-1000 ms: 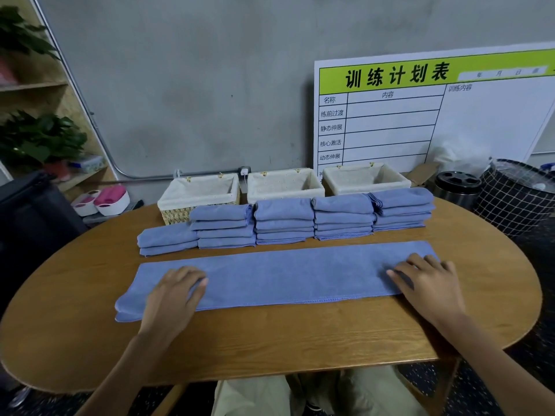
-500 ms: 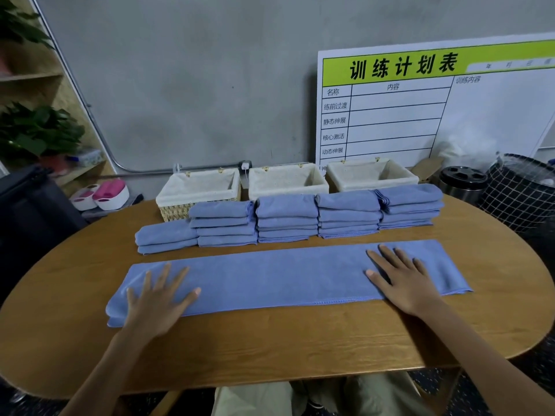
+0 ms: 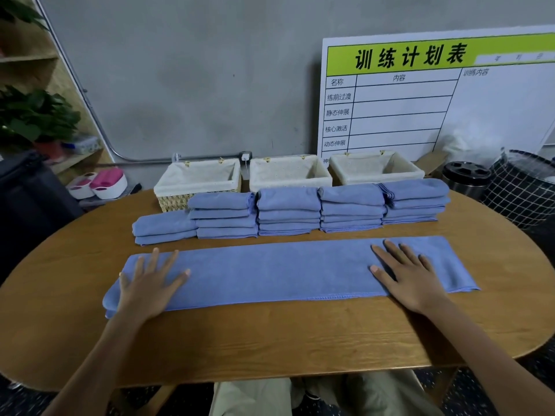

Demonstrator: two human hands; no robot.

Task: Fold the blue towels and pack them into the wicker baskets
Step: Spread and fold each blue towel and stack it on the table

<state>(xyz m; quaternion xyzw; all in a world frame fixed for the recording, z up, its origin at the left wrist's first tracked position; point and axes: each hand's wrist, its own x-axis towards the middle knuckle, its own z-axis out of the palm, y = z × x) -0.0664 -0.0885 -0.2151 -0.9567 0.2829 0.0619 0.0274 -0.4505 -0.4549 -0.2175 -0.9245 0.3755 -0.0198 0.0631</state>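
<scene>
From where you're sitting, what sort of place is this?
Probably a gym or fitness studio's back room: a training-plan whiteboard leans on the bare concrete wall, stacks of folded blue towels sit before lined wicker baskets on a wooden table.

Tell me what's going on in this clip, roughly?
A person is folding blue towels at a wooden table. Both hands lie flat, fingers spread, on one long towel folded into a strip: the left hand near its left end, the right hand near its right end. Behind it stand five stacks of folded towels, the leftmost lowest. Three lined wicker baskets at the back show no towels inside, so packing seems not yet begun.
</scene>
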